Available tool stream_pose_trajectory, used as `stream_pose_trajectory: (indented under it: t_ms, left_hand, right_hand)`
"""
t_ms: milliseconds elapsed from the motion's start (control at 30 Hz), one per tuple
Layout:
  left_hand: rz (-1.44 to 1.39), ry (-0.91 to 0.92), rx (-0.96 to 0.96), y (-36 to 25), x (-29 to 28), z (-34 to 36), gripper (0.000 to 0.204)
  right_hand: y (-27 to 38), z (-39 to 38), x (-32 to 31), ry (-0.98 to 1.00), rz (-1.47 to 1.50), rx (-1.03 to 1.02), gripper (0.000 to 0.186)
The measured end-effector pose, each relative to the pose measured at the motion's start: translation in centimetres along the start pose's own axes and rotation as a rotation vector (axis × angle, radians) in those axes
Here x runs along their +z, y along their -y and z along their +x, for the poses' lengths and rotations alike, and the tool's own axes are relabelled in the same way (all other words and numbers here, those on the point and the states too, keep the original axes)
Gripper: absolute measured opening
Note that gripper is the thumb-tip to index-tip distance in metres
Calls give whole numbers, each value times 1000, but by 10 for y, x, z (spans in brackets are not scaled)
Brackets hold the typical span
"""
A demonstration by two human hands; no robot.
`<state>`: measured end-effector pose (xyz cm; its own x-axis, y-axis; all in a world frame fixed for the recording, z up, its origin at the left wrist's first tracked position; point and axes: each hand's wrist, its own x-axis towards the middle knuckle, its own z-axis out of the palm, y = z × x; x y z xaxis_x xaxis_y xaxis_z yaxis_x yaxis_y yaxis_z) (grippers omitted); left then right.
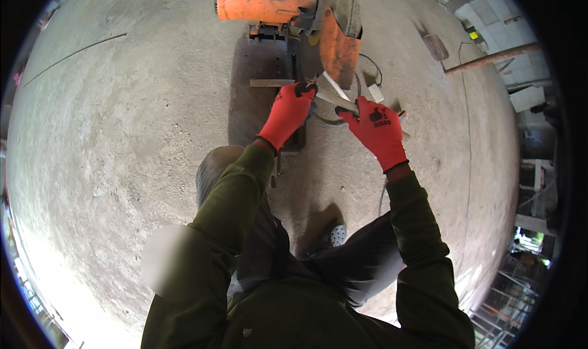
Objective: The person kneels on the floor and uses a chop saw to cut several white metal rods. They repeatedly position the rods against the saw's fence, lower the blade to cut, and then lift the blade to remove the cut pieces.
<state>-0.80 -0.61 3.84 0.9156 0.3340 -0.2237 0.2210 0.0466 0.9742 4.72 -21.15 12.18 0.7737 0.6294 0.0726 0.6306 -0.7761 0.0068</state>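
My right hand (376, 127), in a red glove with dark fingertips, is closed around a pale flat bar (335, 99). The bar slants from beside my left hand down to the right, its end showing past the glove. My left hand (289, 113), gloved the same way, is closed at the fingertips over the base of an orange cut-off saw (260, 4). A small brownish thing shows at those fingertips, too small to name. Just left of them, a short flat piece (269, 83) lies across the dark base plate (245, 119). The saw's orange guard (340, 52) hangs beyond my hands.
A black cable (375, 67) curls on the concrete floor right of the saw, near a small pale block (375, 93). A thin rod (76, 56) lies far left. At the right, a rusty bar (493, 58) slants near a block wall. My shoe (337, 234) is below.
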Motion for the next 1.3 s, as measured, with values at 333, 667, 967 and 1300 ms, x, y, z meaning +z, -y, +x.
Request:
stream_pose_trajectory:
  t_ms: [333,667,967,1300]
  left_hand:
    - [-12,29,-67,-6,-2,-4,33]
    - [-26,5,-48,-9,-2,-5,33]
    - [18,-24,16,-5,0,-3,32]
    - [23,-46,94,-20,0,-13,29]
  right_hand:
    - [2,3,-8,41,-65,-12,51]
    - [1,6,-14,74,0,5,50]
    - [-4,7,-8,79,20,-8,52]
    - [-12,6,0,118,130,13,50]
